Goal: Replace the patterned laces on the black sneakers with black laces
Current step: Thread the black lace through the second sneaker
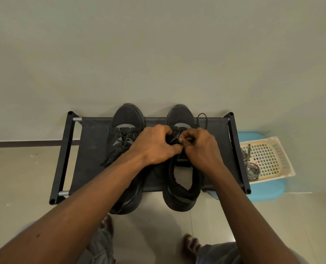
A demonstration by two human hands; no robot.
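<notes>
both hands work over the right-hand sneaker [180,187], which stands on the black shoe rack [93,149] with its toe pointing away. the left hand [154,143] is curled onto the upper by the eyelets and steadies it. the right hand [200,145] pinches the black lace [203,119] in its fingers [187,138]; a loose end loops out just beside the toe. the left-hand sneaker [127,119] already carries black lacing. the patterned laces [250,168] lie in the white basket [272,149], off to the right, so this looks like the last shoe, part way threaded. to do the step well, hold the eyelet flap firmly, feed the tip straight through the next hole, pull the slack even on both sides, and keep the lace flat, not twisted. the hands hide which eyelet is next.
</notes>
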